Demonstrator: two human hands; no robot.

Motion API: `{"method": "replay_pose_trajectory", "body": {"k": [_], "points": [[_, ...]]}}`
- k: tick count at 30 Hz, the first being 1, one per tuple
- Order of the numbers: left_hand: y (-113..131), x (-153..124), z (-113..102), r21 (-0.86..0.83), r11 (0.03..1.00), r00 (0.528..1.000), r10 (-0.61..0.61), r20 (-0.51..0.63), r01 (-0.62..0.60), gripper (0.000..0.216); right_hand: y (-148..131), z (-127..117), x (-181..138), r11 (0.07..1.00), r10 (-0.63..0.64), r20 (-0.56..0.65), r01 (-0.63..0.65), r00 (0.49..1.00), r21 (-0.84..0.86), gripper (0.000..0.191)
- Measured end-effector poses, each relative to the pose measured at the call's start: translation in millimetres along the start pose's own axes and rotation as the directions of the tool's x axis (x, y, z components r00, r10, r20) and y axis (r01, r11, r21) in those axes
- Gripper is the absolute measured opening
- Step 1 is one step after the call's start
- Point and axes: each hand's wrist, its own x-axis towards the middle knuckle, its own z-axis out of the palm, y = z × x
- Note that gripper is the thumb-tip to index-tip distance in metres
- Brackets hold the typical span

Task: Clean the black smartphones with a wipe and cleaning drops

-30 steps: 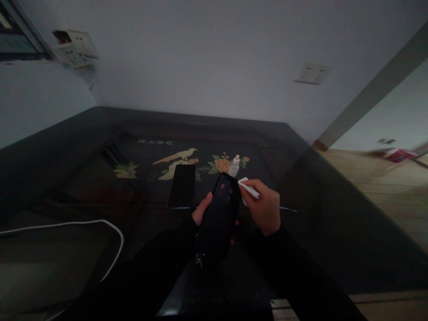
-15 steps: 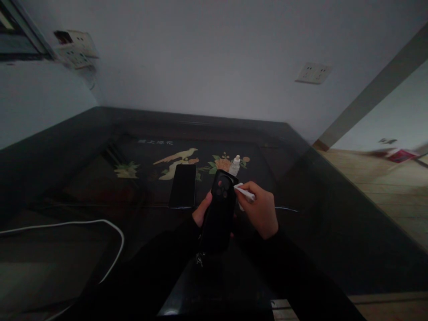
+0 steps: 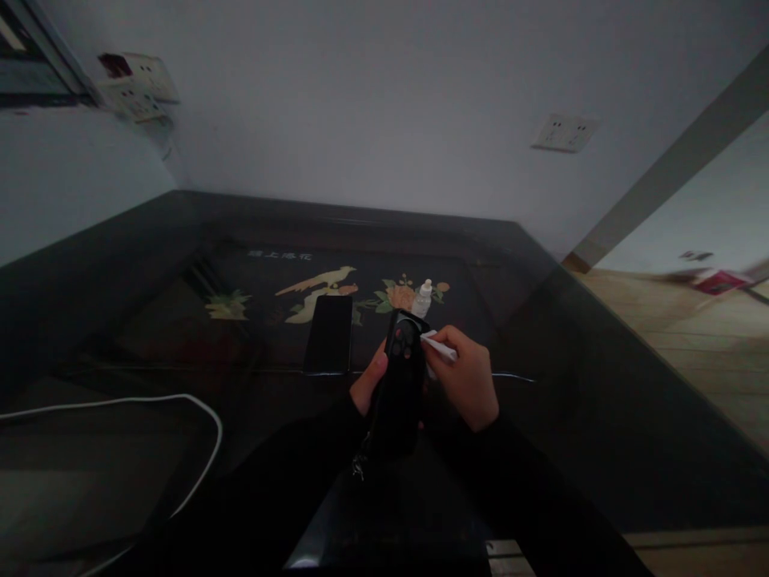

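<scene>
Head view: one camera, dim light; places taken from the flat phone [image 3: 328, 335], which lies on the black table [image 3: 570, 361] with its plain dark face up.
Black phone case [image 3: 393, 405]: raised off the table, right of the flat phone and nearer the person; tilted, back showing, round camera openings at its upper end (whether a phone sits inside, too dark to tell).
Left hand [image 3: 369, 383]: partly closed around the case, thumb along its left edge, fingertips just visible at the far side; just right of and below the flat phone.
Right hand [image 3: 467, 378]: fingers pinched together on a folded white wipe [image 3: 440, 348]; well to the right of the flat phone.
White wipe: tip at the case's upper right edge, apparently touching, beside the camera openings; cloth or paper, cannot tell.
Silvery charm [image 3: 359, 466]: hangs at the case's lower left corner, below the flat phone.
Dropper bottle [image 3: 421, 300]: upright, right of the flat phone, just beyond the case.
White cable [image 3: 207, 413]: curves across the table, left of the flat phone and nearer the person.
</scene>
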Motion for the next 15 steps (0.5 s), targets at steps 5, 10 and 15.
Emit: {"method": "replay_pose_trajectory", "body": {"k": [5,10,15], "points": [[1.7,-0.9,6.0,0.055,0.995,0.996,0.08,0.04,-0.082,0.079,-0.5,-0.4,-1.1,1.0,0.0,0.001,0.001,1.0,-0.031,0.011],[3.4,-0.6,6.2,0.012,0.99,0.99,0.141,0.003,-0.141,0.074,-4.1,2.0,-5.6,0.999,0.009,0.066,-0.006,0.998,-0.051,0.009],[-2.7,-0.3,-0.7,-0.047,0.998,0.996,-0.044,0.083,0.048,0.073,3.8,0.9,1.5,0.999,-0.018,-0.025,0.016,1.0,-0.046,0.008]]}}
